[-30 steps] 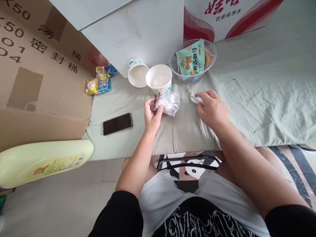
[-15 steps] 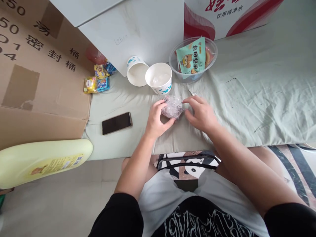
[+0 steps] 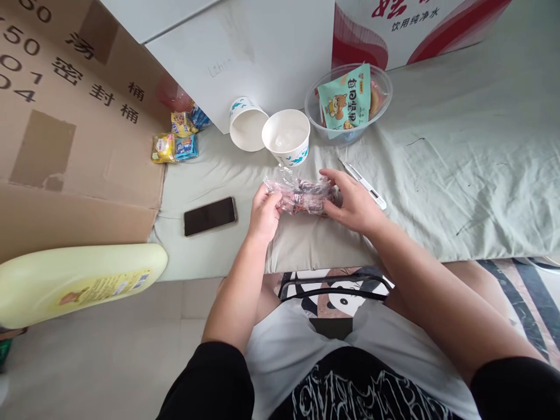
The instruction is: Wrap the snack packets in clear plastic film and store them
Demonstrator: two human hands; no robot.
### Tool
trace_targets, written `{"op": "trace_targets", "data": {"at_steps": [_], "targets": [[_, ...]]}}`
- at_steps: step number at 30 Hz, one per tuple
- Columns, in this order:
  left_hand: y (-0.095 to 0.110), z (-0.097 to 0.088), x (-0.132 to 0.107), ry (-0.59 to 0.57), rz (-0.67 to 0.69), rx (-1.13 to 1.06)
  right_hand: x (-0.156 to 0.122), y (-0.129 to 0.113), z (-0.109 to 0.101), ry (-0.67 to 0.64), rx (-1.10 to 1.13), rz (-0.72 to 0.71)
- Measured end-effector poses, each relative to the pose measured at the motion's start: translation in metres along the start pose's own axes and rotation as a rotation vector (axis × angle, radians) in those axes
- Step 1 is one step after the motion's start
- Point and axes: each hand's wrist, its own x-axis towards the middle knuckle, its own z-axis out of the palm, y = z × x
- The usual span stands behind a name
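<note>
Head view, and the film-wrapped packet (image 3: 311, 201) lies nine to three along its length over the pale cloth (image 3: 437, 181)! Left hand (image 3: 263, 214) pinches its nine-o'clock end between closed fingers; right hand (image 3: 353, 201), equally near, arches across three o'clock, fingers parted around that end. Gripping? I cannot tell. Paper cup (image 3: 289, 156) at eleven.

- Centre: packet (image 3: 310, 198) between left hand (image 3: 263, 216) and right hand (image 3: 355, 204)
- Upper centre, behind packet: two cups (image 3: 291, 156), bowl (image 3: 385, 106) right of them, pouch (image 3: 345, 102) in it
- Right of packet: cutter (image 3: 365, 183) on cloth (image 3: 459, 151)
- Left of centre: phone (image 3: 210, 216) on cloth
- Lower left: bottle (image 3: 87, 277)
</note>
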Motion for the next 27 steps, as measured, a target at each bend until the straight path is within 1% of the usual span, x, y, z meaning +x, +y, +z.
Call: {"op": "trace_targets", "data": {"at_steps": [1,3,8,12,15,17,19,21,23,24,25,27], "targets": [[0.0,0.0,0.0,0.0,-0.025,0.003,0.001,0.0,-0.001,0.004,-0.007,0.002],[0.0,-0.002,0.002,0.023,-0.034,0.039,0.002,0.0,-0.003,0.022,-0.025,0.006],[-0.004,-0.017,0.011,0.094,0.025,0.177,0.002,0.001,-0.015,0.073,-0.064,0.045],[-0.005,-0.026,0.013,0.112,0.073,0.252,0.002,0.007,-0.025,0.217,-0.112,0.131],[-0.005,-0.028,0.013,0.165,0.084,0.276,0.004,0.012,-0.031,0.36,-0.1,0.239],[-0.005,-0.029,0.013,0.2,0.093,0.278,0.005,0.013,-0.035,0.456,-0.017,0.309],[-0.004,-0.029,0.013,0.222,0.16,0.314,0.006,0.011,-0.038,0.506,0.118,0.337],[-0.004,-0.028,0.012,0.203,0.312,0.465,0.005,0.007,-0.04,0.475,0.194,0.306],[-0.004,-0.026,0.01,0.134,0.48,0.697,0.003,0.004,-0.04,0.368,0.147,0.256],[-0.004,-0.025,0.009,0.09,0.533,0.805,0.002,0.003,-0.039,0.306,0.098,0.241],[-0.004,-0.024,0.007,0.047,0.557,0.89,0.001,0.003,-0.038,0.246,0.051,0.237],[-0.005,-0.022,0.004,-0.015,0.534,0.989,-0.001,0.004,-0.036,0.159,-0.017,0.257]]}}
